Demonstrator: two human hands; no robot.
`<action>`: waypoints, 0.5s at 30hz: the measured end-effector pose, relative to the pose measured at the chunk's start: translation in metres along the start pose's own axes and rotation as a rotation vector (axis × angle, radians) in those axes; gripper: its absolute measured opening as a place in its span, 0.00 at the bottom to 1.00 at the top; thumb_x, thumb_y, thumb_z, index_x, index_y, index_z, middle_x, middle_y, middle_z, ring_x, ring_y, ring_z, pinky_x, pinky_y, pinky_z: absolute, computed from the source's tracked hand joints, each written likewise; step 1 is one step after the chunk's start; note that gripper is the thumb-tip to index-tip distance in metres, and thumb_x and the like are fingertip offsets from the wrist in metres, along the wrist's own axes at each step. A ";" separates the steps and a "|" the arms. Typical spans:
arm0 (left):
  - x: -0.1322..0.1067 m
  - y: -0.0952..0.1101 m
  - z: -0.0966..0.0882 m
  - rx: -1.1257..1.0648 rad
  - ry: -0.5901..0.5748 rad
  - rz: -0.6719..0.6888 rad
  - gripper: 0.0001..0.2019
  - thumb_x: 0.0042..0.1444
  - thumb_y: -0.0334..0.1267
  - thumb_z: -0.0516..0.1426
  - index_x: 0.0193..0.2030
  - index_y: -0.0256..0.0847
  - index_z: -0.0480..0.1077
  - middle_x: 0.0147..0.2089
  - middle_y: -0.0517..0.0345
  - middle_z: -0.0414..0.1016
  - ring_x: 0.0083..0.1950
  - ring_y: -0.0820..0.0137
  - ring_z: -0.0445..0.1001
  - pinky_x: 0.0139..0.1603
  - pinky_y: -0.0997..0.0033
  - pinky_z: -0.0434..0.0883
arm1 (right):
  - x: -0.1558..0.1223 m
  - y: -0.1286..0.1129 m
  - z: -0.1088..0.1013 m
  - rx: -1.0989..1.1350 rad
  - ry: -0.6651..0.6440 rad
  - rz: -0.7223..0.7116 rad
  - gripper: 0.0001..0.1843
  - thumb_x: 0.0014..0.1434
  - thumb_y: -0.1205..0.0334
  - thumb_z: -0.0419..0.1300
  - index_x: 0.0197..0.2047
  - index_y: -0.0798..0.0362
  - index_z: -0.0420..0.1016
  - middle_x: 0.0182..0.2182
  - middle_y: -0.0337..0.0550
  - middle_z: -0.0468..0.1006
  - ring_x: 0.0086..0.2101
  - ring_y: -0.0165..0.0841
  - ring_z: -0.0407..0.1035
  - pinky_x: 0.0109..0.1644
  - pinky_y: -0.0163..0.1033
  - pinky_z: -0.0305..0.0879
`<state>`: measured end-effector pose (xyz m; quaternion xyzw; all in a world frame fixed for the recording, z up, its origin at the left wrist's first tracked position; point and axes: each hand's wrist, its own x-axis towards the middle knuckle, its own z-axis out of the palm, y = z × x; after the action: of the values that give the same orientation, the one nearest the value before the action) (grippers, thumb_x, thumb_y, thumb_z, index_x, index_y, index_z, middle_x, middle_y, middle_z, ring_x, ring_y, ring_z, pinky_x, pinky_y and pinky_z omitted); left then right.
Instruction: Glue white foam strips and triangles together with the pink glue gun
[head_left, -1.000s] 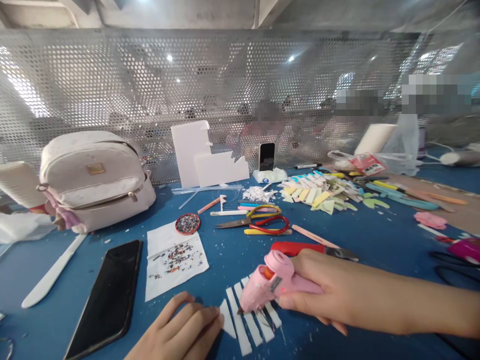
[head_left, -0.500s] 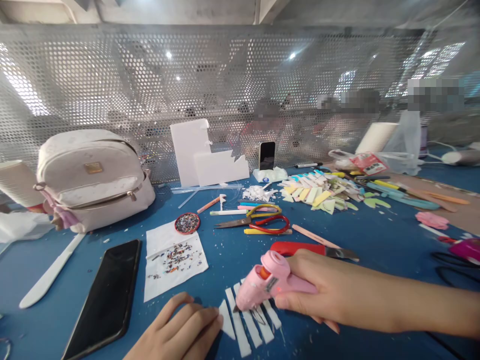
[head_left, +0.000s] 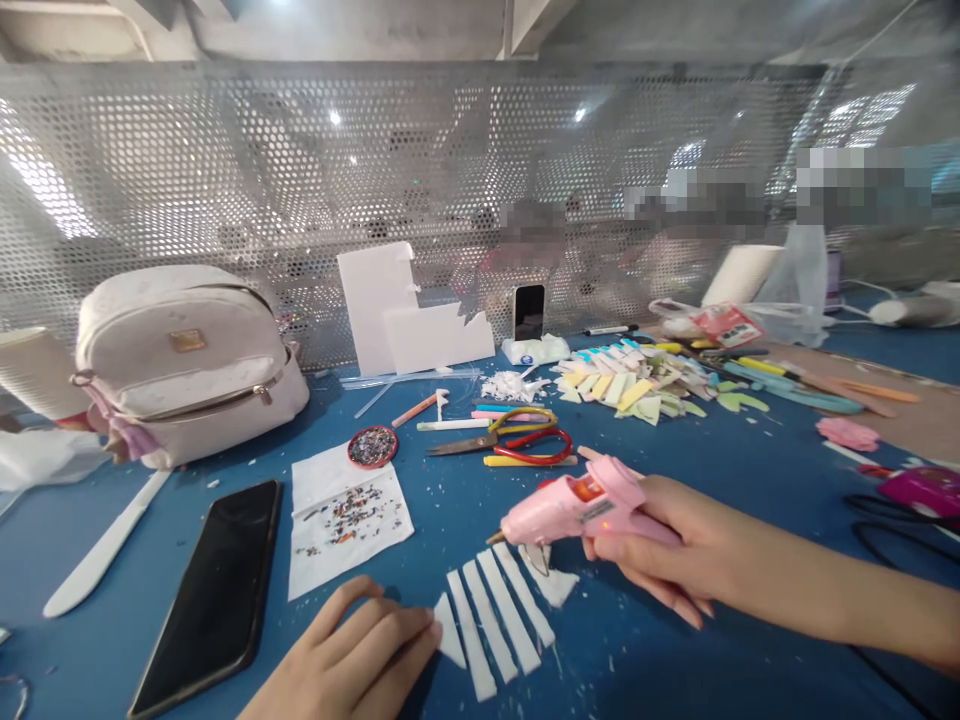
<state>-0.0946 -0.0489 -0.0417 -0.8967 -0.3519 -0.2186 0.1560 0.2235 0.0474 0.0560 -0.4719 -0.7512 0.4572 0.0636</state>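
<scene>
My right hand is closed around a pink hot glue gun, its nozzle pointing left and raised just beyond the top ends of several white strips. The strips lie side by side on the blue table, with a white triangular piece at their left. Against that piece rest the fingertips of my left hand, its fingers loosely bent and lying on the table. A further white scrap lies under the glue gun, partly hidden by it.
Yellow-and-red-handled scissors lie behind the glue gun. Left are a black phone, a paper sheet with coloured bits, a white plastic knife and a backpack. A heap of cut scraps lies at the back right.
My right hand has lifted the glue gun off the strips and moved it right and away from me, uncovering them. My left hand stays almost in place.
</scene>
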 end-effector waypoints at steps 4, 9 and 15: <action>0.001 0.001 -0.005 -0.025 -0.025 -0.020 0.14 0.71 0.34 0.49 0.57 0.40 0.72 0.49 0.58 0.78 0.48 0.73 0.75 0.60 0.67 0.69 | -0.008 0.005 0.000 0.008 0.040 0.007 0.24 0.63 0.44 0.56 0.25 0.52 0.60 0.17 0.34 0.65 0.19 0.25 0.61 0.22 0.28 0.58; -0.002 -0.001 0.009 -0.025 0.109 0.002 0.18 0.72 0.32 0.44 0.54 0.40 0.74 0.46 0.60 0.79 0.47 0.76 0.74 0.66 0.70 0.62 | -0.012 0.018 0.002 0.005 0.118 -0.013 0.25 0.68 0.44 0.48 0.24 0.51 0.59 0.17 0.35 0.63 0.17 0.25 0.61 0.22 0.29 0.57; -0.006 -0.004 0.020 -0.006 0.162 0.031 0.19 0.72 0.33 0.43 0.52 0.41 0.75 0.46 0.59 0.79 0.46 0.75 0.73 0.68 0.68 0.60 | -0.014 0.024 0.003 0.071 0.129 -0.010 0.18 0.65 0.45 0.54 0.34 0.51 0.65 0.18 0.33 0.65 0.18 0.26 0.61 0.21 0.31 0.56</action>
<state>-0.0957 -0.0410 -0.0609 -0.8819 -0.3236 -0.2889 0.1845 0.2450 0.0384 0.0413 -0.4942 -0.7310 0.4520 0.1308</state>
